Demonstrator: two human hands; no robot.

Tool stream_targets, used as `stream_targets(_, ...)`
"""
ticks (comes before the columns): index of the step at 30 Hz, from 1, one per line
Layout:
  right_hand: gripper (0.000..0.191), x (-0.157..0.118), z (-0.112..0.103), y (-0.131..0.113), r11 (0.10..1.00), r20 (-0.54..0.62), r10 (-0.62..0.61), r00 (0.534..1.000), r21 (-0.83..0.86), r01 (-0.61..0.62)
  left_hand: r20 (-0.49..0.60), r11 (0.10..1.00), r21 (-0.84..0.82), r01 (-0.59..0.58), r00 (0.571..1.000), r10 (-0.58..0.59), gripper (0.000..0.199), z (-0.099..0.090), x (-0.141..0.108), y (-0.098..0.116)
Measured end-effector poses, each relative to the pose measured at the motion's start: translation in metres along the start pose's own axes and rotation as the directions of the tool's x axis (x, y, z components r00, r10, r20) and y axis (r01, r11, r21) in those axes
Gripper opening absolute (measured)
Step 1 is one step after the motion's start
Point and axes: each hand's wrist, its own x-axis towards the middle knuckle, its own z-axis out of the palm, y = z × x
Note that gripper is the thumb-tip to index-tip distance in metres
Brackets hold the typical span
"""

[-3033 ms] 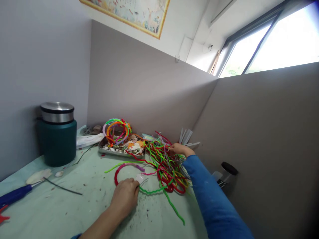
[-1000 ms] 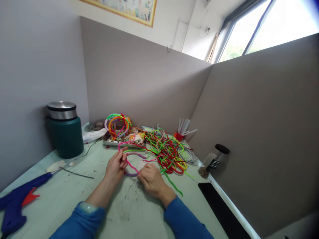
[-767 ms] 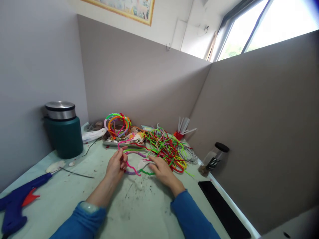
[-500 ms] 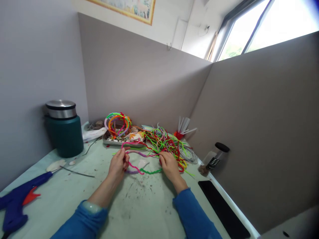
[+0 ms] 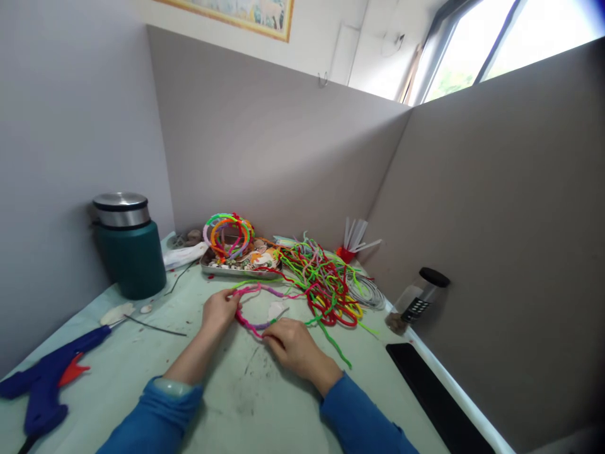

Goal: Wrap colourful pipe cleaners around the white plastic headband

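Observation:
A ring wound with pink, purple and green fuzzy wire (image 5: 271, 290) lies near the middle of the table. My left hand (image 5: 220, 313) is closed on the ring's left side, where bright pink wire is wrapped around it. With thumb and fingers pinched, my right hand (image 5: 288, 343) holds the pink wire's end at the ring's near edge. A small white piece (image 5: 278, 309) lies inside the ring. Just beyond, to the right, is a tangled pile of red, green and yellow fuzzy wires (image 5: 326, 277); a green strand reaches toward the front.
A metal tray (image 5: 241, 273) holds shells and colourful wound rings. On the left are a teal flask (image 5: 132, 258) and a blue glue gun (image 5: 51, 372). On the right are a clear jar (image 5: 418, 301), a black strip (image 5: 435, 397) and a red cup of white sticks (image 5: 346, 255).
My right hand has moved left and nearer, from the ring's right side to the pink wire's end. The pink wire now lies closer along the ring's left side. The view has shifted slightly.

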Motion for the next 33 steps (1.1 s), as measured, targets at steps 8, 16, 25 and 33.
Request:
stream_targets(8, 0.017, -0.001, -0.001, -0.005, 0.997, 0.012, -0.029, 1.000, 0.076, 0.028, 0.035, 0.668, 0.735, -0.115, 0.991, 0.131, 0.033, -0.017, -0.004, 0.009)
stream_targets(16, 0.017, -0.002, 0.005, 0.000, 0.999, -0.052, 0.049, 0.997, 0.022, -0.048, 0.005, 0.515, 0.855, -0.055, 0.995, 0.099, 0.033, -0.016, -0.004, 0.008)
stream_targets(25, 0.012, -0.003, 0.004, 0.004, 0.988, -0.135, 0.151, 0.979, -0.017, -0.155, 0.022, 0.501, 0.862, -0.080, 0.992, 0.121, 0.031, -0.020, -0.003, 0.006)
stream_targets(33, 0.013, -0.001, -0.009, 0.009, 0.979, -0.237, 0.202, 0.950, 0.044, -0.197, 0.088, 0.666, 0.697, -0.265, 0.954, 0.287, 0.032, -0.017, -0.004, 0.012)
